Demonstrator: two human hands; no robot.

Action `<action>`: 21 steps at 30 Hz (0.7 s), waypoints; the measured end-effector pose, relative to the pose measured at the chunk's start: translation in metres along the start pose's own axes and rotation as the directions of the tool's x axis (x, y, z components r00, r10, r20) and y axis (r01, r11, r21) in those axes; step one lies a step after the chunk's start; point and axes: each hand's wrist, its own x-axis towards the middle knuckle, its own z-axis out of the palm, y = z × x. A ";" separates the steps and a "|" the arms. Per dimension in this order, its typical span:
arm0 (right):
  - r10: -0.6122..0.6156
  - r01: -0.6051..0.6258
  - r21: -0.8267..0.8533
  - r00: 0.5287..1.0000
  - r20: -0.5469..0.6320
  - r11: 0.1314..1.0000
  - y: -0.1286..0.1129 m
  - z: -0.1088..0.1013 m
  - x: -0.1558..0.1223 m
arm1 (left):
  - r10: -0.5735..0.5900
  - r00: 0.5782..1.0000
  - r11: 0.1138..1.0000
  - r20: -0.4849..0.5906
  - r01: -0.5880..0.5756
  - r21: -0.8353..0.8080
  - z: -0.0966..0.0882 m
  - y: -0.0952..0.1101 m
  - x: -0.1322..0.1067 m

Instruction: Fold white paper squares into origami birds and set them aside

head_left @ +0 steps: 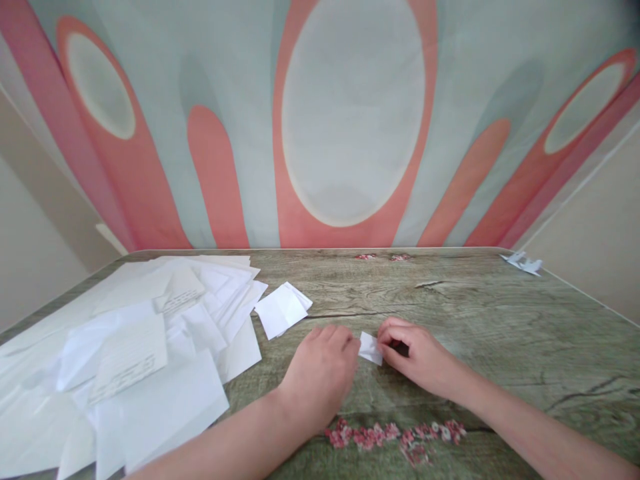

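The right hand (420, 355) pinches a slip (371, 349), thumb and fingers nearly closed; the left hand (320, 373) curls at its other edge, its grip hidden. The slip is right of the pile (175, 387). Sheets (281, 311) lie just beside the pile, scraps (529, 267) far to its right.

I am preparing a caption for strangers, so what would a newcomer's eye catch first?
Probably the coral-rimmed oval on the backdrop, top centre. Next come the heap of white papers at left, and the left hand and right hand at a small white paper, below centre.
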 end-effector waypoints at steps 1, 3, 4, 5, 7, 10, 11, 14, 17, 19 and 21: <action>-0.002 0.002 0.006 1.000 0.003 1.000 0.001 0.000 0.000 | -0.003 1.000 0.998 0.014 0.002 0.063 -0.001 0.006 -0.002; -0.007 0.007 0.012 1.000 0.007 1.000 0.002 0.000 0.000 | -0.021 1.000 0.989 0.016 0.018 0.147 0.000 0.018 -0.007; -0.009 0.009 0.012 1.000 0.007 1.000 0.002 0.000 0.000 | -0.033 0.999 0.986 0.013 0.030 0.165 0.002 0.023 -0.010; -0.009 0.009 0.009 1.000 0.007 1.000 0.002 0.000 0.001 | -0.051 0.999 0.984 0.007 0.049 0.173 0.004 0.027 -0.011; -0.005 0.005 0.002 1.000 0.006 1.000 0.002 0.001 0.001 | -0.076 0.997 0.982 0.009 0.073 0.173 0.010 0.032 -0.013; 0.001 -0.001 -0.004 1.000 0.012 1.000 0.001 0.001 0.001 | -0.084 0.996 0.983 0.005 0.082 0.164 0.015 0.033 -0.013; 0.003 -0.003 -0.004 1.000 0.016 1.000 0.000 0.000 0.001 | -0.080 0.997 0.984 0.005 0.079 0.162 0.015 0.032 -0.013; 0.017 -0.017 -0.004 1.000 0.021 1.000 -0.002 -0.001 0.002 | -0.072 0.997 0.984 0.004 0.071 0.162 0.016 0.032 -0.012; 0.033 -0.033 -0.007 0.999 0.017 0.999 -0.002 -0.001 0.003 | -0.065 0.998 0.985 0.006 0.064 0.163 0.017 0.032 -0.012; 0.039 -0.039 -0.013 0.999 0.015 0.999 -0.001 0.000 0.003 | -0.065 0.998 0.985 0.006 0.063 0.163 0.018 0.033 -0.012; 0.046 -0.046 -0.022 0.999 0.014 0.999 -0.001 0.000 0.003 | -0.064 0.998 0.985 0.010 0.062 0.161 0.019 0.033 -0.012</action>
